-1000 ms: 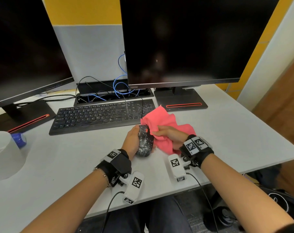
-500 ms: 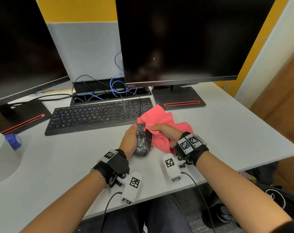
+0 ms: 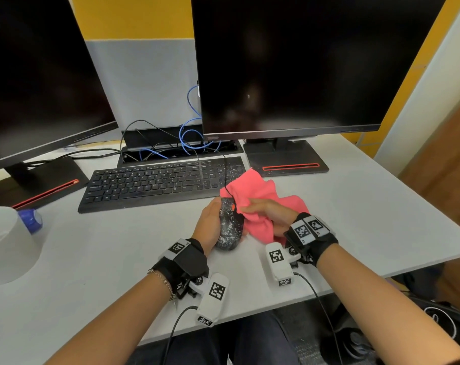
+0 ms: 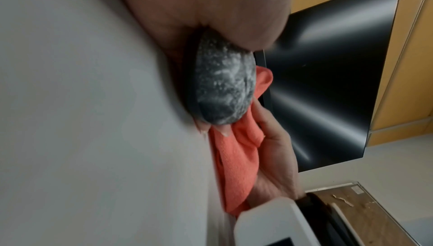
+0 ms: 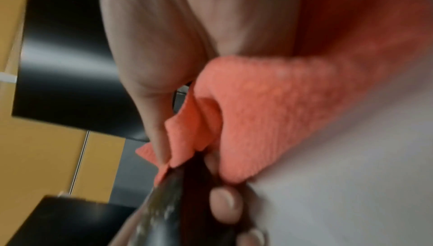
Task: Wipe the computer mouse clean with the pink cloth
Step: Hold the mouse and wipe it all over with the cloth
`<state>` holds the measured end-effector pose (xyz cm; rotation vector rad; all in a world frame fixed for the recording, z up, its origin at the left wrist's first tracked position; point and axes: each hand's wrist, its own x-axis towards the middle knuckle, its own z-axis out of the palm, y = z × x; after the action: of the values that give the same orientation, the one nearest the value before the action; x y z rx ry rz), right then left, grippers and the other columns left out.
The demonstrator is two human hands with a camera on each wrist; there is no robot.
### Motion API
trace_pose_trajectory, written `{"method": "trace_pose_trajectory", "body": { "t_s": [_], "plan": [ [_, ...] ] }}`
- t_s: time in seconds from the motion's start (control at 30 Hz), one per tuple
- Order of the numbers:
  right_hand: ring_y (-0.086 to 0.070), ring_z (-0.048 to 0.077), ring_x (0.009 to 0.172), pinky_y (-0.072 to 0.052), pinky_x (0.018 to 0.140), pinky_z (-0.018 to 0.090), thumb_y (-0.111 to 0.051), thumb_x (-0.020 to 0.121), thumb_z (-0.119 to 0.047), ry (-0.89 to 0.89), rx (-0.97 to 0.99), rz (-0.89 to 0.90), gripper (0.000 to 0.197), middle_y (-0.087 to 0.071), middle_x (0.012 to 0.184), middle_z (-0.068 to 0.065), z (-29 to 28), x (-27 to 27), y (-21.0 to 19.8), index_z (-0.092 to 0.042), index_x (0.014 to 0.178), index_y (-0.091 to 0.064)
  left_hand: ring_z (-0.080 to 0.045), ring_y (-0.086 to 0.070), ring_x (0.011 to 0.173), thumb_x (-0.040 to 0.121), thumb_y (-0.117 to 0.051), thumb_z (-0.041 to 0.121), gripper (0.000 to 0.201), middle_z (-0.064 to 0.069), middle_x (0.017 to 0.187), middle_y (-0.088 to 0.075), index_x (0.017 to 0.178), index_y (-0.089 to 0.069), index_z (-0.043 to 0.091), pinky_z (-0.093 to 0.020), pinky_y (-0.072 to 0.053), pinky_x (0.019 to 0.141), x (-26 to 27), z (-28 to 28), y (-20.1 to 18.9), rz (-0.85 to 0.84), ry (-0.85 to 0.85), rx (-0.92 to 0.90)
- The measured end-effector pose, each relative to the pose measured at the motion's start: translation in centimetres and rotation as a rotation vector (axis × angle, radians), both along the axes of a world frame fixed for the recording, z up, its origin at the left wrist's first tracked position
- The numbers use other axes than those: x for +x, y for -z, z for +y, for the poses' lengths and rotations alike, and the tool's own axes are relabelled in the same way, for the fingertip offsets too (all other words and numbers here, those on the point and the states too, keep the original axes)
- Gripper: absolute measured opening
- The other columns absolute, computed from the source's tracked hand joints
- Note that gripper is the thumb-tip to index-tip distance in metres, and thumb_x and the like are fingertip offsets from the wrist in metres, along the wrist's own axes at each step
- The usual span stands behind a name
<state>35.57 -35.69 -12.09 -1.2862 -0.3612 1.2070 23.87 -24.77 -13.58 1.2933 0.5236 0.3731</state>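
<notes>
A black wired computer mouse (image 3: 230,226) flecked with white residue is tipped on its side on the white desk (image 3: 105,254), just in front of the keyboard. My left hand (image 3: 210,219) grips it, fingers curled under its far side. In the left wrist view the mouse (image 4: 222,87) shows its speckled back, with the pink cloth (image 4: 236,157) beside it. My right hand (image 3: 265,213) holds the bunched pink cloth (image 3: 260,201) against the mouse's right side. In the right wrist view the cloth (image 5: 257,120) is gathered under my fingers, with the mouse edge (image 5: 164,213) below.
A black keyboard (image 3: 160,183) lies behind the mouse, with two dark monitors (image 3: 289,61) on stands behind it. Cables (image 3: 189,143) run between them. A white roll (image 3: 5,243) and a blue cap (image 3: 30,219) sit at the left. The desk's front edge is near my wrists.
Both hands with the mouse and cloth have stayed together; my right hand has slid the cloth slightly along the mouse's right side. The head view has shifted a little.
</notes>
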Motion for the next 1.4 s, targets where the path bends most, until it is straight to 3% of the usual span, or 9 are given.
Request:
{"method": "trace_pose_trajectory", "body": {
  "t_s": [0.27, 0.37, 0.47, 0.63, 0.87, 1.0, 1.13, 1.3, 1.4],
  "plan": [
    [-0.052, 0.029, 0.074, -0.049, 0.092, 0.043, -0.068, 0.082, -0.012, -0.023, 0.025, 0.02, 0.006, -0.049, 0.075, 0.02, -0.1, -0.2, -0.4, -0.006, 0.084, -0.066, -0.04, -0.063, 0.069, 0.102, -0.033, 0.034, 0.034, -0.032, 0.091, -0.062, 0.091, -0.058, 0.013, -0.052, -0.053, 0.067, 0.0, 0.0, 0.0, 0.01, -0.012, 0.0],
    [-0.056, 0.022, 0.074, -0.037, 0.106, 0.044, -0.053, 0.097, -0.015, -0.048, 0.013, 0.031, 0.039, -0.062, 0.064, 0.007, -0.1, -0.5, -0.5, -0.016, 0.062, -0.069, -0.041, -0.064, 0.069, 0.097, -0.035, 0.041, 0.039, -0.033, 0.09, -0.063, 0.098, -0.059, 0.011, -0.054, -0.053, 0.068, -0.1, 0.0, 0.0, 0.012, -0.022, 0.009],
    [-0.063, 0.03, 0.085, -0.047, 0.098, 0.044, -0.057, 0.093, -0.016, -0.064, -0.001, 0.034, 0.016, -0.068, 0.087, 0.017, -0.1, -0.5, -1.0, -0.005, 0.094, -0.068, -0.037, -0.064, 0.063, 0.102, -0.032, 0.036, 0.036, -0.029, 0.085, -0.064, 0.09, -0.06, 0.016, -0.046, -0.055, 0.063, 0.1, 0.1, 0.1, 0.0, -0.005, 0.005],
    [-0.055, 0.021, 0.058, -0.047, 0.09, 0.041, -0.054, 0.095, -0.013, -0.075, -0.018, 0.023, 0.026, -0.051, 0.051, 0.002, 0.0, -0.7, -1.2, -0.008, 0.07, -0.047, -0.041, -0.065, 0.073, 0.099, -0.033, 0.041, 0.038, -0.03, 0.093, -0.065, 0.095, -0.061, 0.015, -0.052, -0.056, 0.067, 0.2, 0.2, 0.4, 0.016, -0.04, 0.046],
    [-0.047, 0.033, 0.072, -0.052, 0.078, 0.036, -0.08, 0.076, -0.024, -0.072, -0.032, 0.033, 0.034, -0.042, 0.074, 0.015, 0.1, -0.2, -0.6, -0.007, 0.09, -0.054, -0.036, -0.065, 0.066, 0.104, -0.029, 0.035, 0.04, -0.028, 0.09, -0.066, 0.093, -0.061, 0.015, -0.052, -0.054, 0.07, 0.4, 0.3, 0.8, 0.012, -0.006, 0.049],
    [-0.068, 0.028, 0.085, -0.055, 0.08, 0.035, -0.059, 0.093, -0.018, -0.04, -0.049, 0.091, 0.028, -0.066, 0.098, 0.018, 0.4, -0.3, -0.7, 0.001, 0.113, -0.062, -0.046, -0.065, 0.084, 0.096, -0.035, 0.046, 0.038, -0.028, 0.099, -0.067, 0.094, -0.065, 0.023, -0.063, -0.051, 0.081, 0.3, 0.4, 0.8, 0.038, -0.04, 0.069],
    [-0.058, 0.032, 0.078, -0.055, 0.076, 0.036, -0.056, 0.09, -0.017, -0.04, -0.065, 0.065, 0.024, -0.061, 0.086, 0.02, -0.2, 0.1, -0.6, 0.0, 0.086, -0.073, -0.045, -0.065, 0.08, 0.1, -0.034, 0.04, 0.038, -0.031, 0.097, -0.066, 0.088, -0.066, 0.022, -0.06, -0.053, 0.075, 0.4, 0.5, 1.1, 0.019, -0.034, 0.069],
    [-0.052, 0.038, 0.104, -0.032, 0.114, 0.054, -0.08, 0.073, -0.021, -0.081, -0.037, -0.008, 0.043, -0.06, 0.09, 0.022, 0.3, -0.3, -0.7, 0.002, 0.104, -0.06, -0.042, -0.066, 0.074, 0.1, -0.032, 0.039, 0.039, -0.03, 0.094, -0.067, 0.094, -0.064, 0.018, -0.058, -0.056, 0.071, 0.4, 0.5, 1.1, 0.004, -0.046, 0.062],
    [-0.055, 0.038, 0.096, -0.049, 0.095, 0.045, -0.08, 0.073, -0.022, -0.081, -0.001, 0.062, 0.047, -0.052, 0.101, 0.027, 0.5, 0.2, 0.2, 0.0, 0.108, -0.057, -0.036, -0.065, 0.06, 0.104, -0.029, 0.03, 0.037, -0.03, 0.085, -0.066, 0.094, -0.06, 0.011, -0.043, -0.056, 0.059, 0.6, 0.5, 1.3, -0.024, 0.001, 0.05]
  ]
}}
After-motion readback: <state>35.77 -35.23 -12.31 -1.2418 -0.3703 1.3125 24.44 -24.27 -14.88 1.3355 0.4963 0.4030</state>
